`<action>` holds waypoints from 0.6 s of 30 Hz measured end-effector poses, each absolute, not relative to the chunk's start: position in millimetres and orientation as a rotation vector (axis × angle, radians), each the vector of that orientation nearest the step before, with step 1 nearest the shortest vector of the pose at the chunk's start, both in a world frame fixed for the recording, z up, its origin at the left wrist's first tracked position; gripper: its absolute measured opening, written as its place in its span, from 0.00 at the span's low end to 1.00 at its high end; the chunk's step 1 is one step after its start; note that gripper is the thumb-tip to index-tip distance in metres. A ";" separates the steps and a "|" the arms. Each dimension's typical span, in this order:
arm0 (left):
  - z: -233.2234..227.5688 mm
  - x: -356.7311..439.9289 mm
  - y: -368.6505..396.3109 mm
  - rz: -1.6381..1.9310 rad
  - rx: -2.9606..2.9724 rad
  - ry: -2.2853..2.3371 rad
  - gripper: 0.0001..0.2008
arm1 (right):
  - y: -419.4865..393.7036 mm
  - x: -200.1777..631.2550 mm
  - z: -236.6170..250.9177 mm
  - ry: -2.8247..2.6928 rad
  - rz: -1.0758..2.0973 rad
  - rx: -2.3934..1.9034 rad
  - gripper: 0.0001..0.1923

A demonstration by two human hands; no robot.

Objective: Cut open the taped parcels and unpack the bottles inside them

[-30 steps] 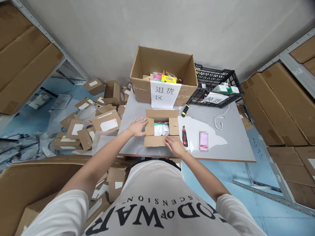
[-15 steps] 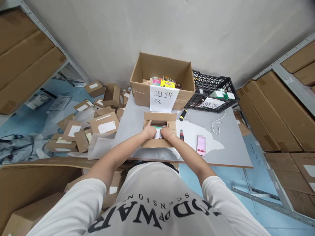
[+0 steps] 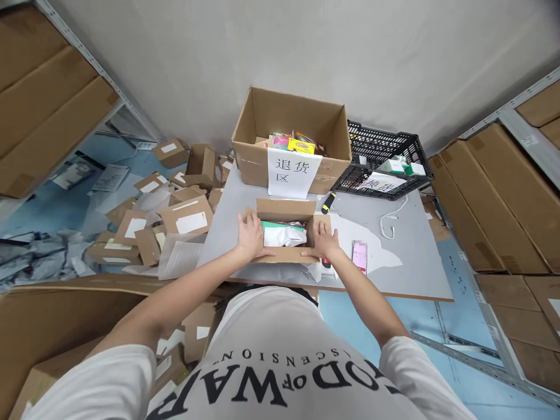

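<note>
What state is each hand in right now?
Left hand: open, touching the left side of the small box.
Right hand: open, touching its right side.

Black plastic crate beside large carton, bench rear. Phone, white cable, yellow-black utility knife also on it. Labelled small boxes heaped on blue floor, left.

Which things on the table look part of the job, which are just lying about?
Likely in the job:
small open carton, left hand and right hand on it
white packet and green item inside

Apparently lying or standing by:
phone
white cable
yellow-black tool
red-black tool, partly hidden
large carton
black crate
</note>
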State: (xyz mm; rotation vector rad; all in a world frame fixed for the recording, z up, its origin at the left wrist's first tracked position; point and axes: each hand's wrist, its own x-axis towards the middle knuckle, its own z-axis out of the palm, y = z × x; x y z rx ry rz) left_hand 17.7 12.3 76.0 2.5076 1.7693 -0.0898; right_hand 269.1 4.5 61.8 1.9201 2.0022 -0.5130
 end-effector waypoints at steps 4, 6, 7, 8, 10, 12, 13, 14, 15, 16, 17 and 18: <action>78.4 -4.2 4.8 -0.068 2.401 1.875 0.60 | -8.7 296.4 36.9 2.184 -0.841 1.877 0.72; 73.8 -12.2 3.7 -0.072 2.363 1.913 0.60 | -12.0 304.3 25.5 2.308 -0.938 1.873 0.73; 69.8 -15.7 3.7 -0.090 2.360 1.909 0.60 | -12.9 307.0 20.6 2.359 -0.983 1.868 0.73; 64.8 -19.0 4.0 -0.122 2.364 1.890 0.60 | -13.4 309.0 16.2 2.403 -1.027 1.860 0.72; 52.2 -24.7 4.7 -0.215 2.364 1.830 0.63 | -14.2 311.1 8.6 2.454 -1.103 1.862 0.72; 38.0 -28.5 4.8 -0.286 2.335 1.763 0.65 | -15.8 311.2 2.2 2.456 -1.159 1.899 0.71; 31.2 -29.7 4.5 -0.300 2.313 1.733 0.65 | -17.1 310.7 -0.4 2.442 -1.180 1.927 0.70; 25.1 -30.4 3.8 -0.299 2.290 1.709 0.65 | -18.6 310.1 -2.4 2.425 -1.195 1.953 0.69; 20.1 -30.7 2.9 -0.288 2.267 1.692 0.64 | -20.1 309.5 -3.8 2.410 -1.202 1.972 0.68; 16.3 -30.7 1.8 -0.270 2.247 1.685 0.63 | -21.6 308.9 -4.4 2.400 -1.196 1.982 0.68; 13.8 -30.5 0.6 -0.251 2.228 1.688 0.63 | -23.0 308.4 -4.1 2.391 -1.172 1.984 0.67; 12.6 -30.3 -0.6 -0.232 2.212 1.699 0.62 | -24.1 308.0 -2.6 2.379 -1.129 1.984 0.66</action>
